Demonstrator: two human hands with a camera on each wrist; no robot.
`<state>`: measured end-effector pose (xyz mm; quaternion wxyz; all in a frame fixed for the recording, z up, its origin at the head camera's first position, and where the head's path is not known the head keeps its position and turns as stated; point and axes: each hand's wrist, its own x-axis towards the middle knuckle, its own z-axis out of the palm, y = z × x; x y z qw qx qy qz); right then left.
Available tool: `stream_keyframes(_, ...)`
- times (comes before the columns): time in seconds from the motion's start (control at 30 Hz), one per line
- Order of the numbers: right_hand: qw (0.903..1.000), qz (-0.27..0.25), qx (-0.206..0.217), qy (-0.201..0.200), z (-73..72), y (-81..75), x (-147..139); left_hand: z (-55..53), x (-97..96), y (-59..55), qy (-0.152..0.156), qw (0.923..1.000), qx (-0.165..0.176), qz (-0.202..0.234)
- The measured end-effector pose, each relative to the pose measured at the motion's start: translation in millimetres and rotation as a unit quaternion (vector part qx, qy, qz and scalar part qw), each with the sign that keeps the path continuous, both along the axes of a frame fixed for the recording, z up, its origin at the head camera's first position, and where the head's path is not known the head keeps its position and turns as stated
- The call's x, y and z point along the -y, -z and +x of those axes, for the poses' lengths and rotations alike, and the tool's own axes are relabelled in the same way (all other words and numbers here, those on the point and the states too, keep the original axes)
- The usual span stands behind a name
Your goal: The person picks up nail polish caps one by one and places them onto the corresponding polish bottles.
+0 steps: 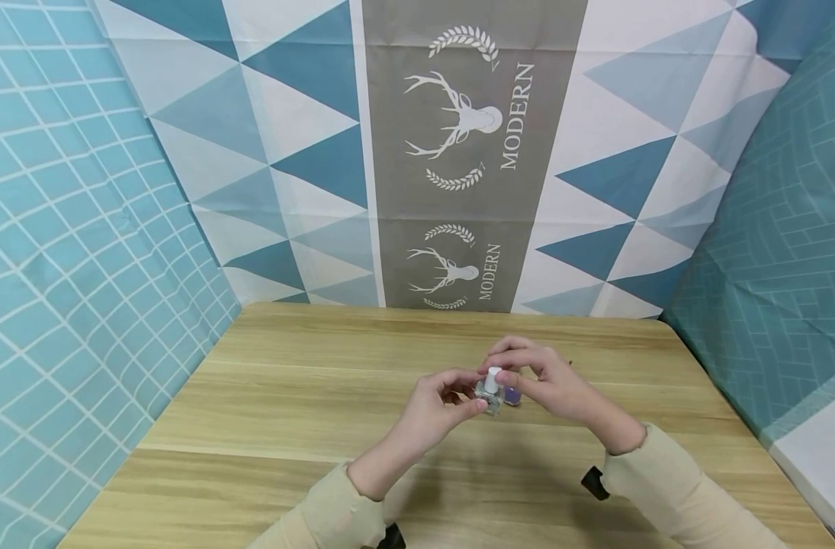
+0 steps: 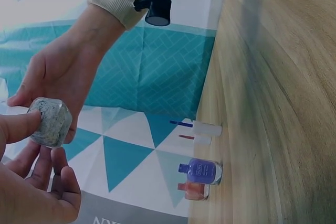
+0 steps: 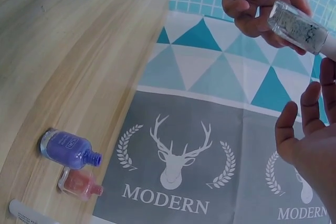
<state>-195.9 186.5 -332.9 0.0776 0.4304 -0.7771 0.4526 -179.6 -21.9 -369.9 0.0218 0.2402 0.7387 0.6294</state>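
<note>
A nail polish bottle (image 1: 488, 397) with speckled silvery contents and a white cap (image 1: 492, 380) is held above the table. My left hand (image 1: 436, 406) grips the clear bottle between thumb and fingers. Over the cap, the thumb and fingers of my right hand (image 1: 544, 380) pinch it from the right. The left wrist view shows the bottle's base (image 2: 51, 121) with the left thumb pressed on it, while the cap is hidden there. In the right wrist view the cap (image 3: 329, 45) joins the bottle neck and runs off the frame's edge.
Uncapped purple (image 2: 203, 171) and pink (image 2: 193, 190) polish bottles stand close together on the wooden table (image 1: 287, 396). Nearby, two white caps stand brush-up, one with a blue brush (image 2: 181, 124), one with a pink brush (image 2: 186, 137). Patterned cloth (image 1: 307, 152) hangs behind.
</note>
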Motion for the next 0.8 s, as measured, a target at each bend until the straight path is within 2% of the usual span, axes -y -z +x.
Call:
stream_keyframes(0.3,0.9992,-0.017,-0.002,0.037,-1.2,4.1,2,-0.2,0.0,0.0,-0.009,0.9999,-0.003,-0.004)
stream_keyframes(0.5,0.9972,-0.025,-0.014,0.069,0.6,4.6,7,0.6,-0.6,-1.5,-0.015,0.9998,0.010,-0.005)
stream_keyframes(0.6,0.9954,-0.027,-0.022,0.089,4.4,0.1,11,0.7,-1.4,-2.0,-0.018,0.9997,0.015,0.000)
stream_keyframes(0.8,0.9935,-0.039,-0.016,0.106,19.3,-18.6,20,0.4,-3.3,-1.5,-0.021,0.9996,0.019,0.009)
